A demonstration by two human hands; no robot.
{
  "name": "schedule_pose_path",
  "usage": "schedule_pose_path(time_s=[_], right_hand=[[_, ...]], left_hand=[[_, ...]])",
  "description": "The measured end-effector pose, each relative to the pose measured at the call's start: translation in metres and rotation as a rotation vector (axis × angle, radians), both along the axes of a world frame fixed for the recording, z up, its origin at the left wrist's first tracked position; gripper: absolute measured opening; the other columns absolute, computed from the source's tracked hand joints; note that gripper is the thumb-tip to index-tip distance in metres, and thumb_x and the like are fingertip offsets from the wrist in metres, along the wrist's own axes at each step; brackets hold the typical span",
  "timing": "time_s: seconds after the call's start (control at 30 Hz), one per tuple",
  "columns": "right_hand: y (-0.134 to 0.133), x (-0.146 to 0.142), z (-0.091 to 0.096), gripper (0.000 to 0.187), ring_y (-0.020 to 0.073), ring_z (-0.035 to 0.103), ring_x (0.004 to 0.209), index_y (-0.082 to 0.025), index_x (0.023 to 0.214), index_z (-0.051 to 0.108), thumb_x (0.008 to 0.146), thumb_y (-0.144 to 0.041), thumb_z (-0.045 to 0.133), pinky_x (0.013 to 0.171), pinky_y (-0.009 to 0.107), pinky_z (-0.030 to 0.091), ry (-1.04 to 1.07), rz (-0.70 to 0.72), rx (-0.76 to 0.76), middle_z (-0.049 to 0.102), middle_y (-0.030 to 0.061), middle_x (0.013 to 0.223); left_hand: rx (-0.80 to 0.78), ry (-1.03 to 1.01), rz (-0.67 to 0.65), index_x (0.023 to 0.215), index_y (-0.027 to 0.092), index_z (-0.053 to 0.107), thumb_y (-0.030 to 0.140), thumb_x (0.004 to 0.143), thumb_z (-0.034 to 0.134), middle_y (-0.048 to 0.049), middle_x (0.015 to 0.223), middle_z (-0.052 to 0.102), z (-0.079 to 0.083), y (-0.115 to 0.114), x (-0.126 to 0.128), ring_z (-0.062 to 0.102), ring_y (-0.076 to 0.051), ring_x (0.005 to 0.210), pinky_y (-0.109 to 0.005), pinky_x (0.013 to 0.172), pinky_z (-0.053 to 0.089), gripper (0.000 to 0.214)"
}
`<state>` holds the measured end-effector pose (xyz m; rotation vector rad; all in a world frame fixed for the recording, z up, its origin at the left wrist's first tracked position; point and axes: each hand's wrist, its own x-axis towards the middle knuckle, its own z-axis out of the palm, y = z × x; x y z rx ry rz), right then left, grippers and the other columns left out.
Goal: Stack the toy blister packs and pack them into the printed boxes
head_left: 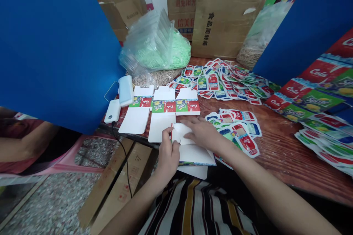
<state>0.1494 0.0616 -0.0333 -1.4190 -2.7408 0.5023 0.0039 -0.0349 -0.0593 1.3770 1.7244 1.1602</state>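
A flat white carton blank (193, 152) lies at the near edge of the wooden table (286, 154). My left hand (168, 154) pinches its left edge, fingers closed on a small flap. My right hand (200, 131) lies flat on top of the same blank, fingers stretched toward the left. Just beyond the hands, three more unfolded cartons (163, 112) with red and green Cola/Sprite bands lie side by side. To the right of my right hand sits a pile of bottle-shaped printed cards (237, 129).
More printed cards (226, 79) spread across the back of the table, and stacks of printed sheets (317, 95) at right. A white power bank (112, 111), a pale blue case (125, 90), a bag of green shreds (162, 49), cardboard boxes (226, 18) and blue partitions (49, 44) surround it. Another person's arm (24, 143) is at left.
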Motion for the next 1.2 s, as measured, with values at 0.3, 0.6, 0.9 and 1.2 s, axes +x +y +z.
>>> schedule_pose_path(time_s=[0.3,0.6,0.9,1.2], right_hand=[[0.012,0.019,0.002,0.041,0.0249,0.059,0.11,-0.021,0.127,0.059,0.087,-0.029,0.06,0.096,0.041,0.046,0.246,-0.007,-0.104,0.063,0.0112,0.12],[-0.002,0.053,-0.017,0.052,0.0233,0.058,0.113,-0.02,0.133,0.049,0.089,-0.048,0.053,0.096,0.04,0.047,0.599,-0.255,-0.393,0.059,0.0104,0.128],[-0.052,0.042,0.0,0.051,0.0241,0.054,0.118,-0.024,0.124,0.054,0.082,-0.051,0.063,0.103,0.042,0.042,0.829,-0.292,-0.412,0.059,0.0056,0.126],[-0.076,0.009,0.045,0.034,0.0248,0.059,0.109,-0.028,0.108,0.06,0.079,-0.043,0.07,0.09,0.042,0.053,1.211,-0.168,-0.228,0.059,0.0075,0.119]], left_hand=[[-0.001,-0.276,-0.003,0.122,0.02,0.043,0.018,0.086,0.044,-0.0083,0.125,0.055,-0.01,0.004,-0.002,0.051,-0.019,0.117,-0.038,0.104,0.037,0.036],[-0.037,-0.313,-0.04,0.142,0.027,0.034,0.026,0.091,0.045,-0.0084,0.146,0.04,-0.001,-0.013,-0.006,0.041,-0.021,0.132,-0.04,0.111,0.032,0.053],[-0.145,-0.268,0.039,0.131,0.024,0.049,0.044,0.087,0.054,-0.0088,0.133,0.053,0.032,-0.031,-0.01,0.053,-0.024,0.119,-0.038,0.102,0.042,0.048],[-0.029,-0.642,0.374,0.122,0.021,0.052,0.056,0.084,0.052,-0.0049,0.088,0.069,0.064,-0.03,-0.047,0.067,-0.023,0.086,-0.036,0.074,0.055,0.052]])
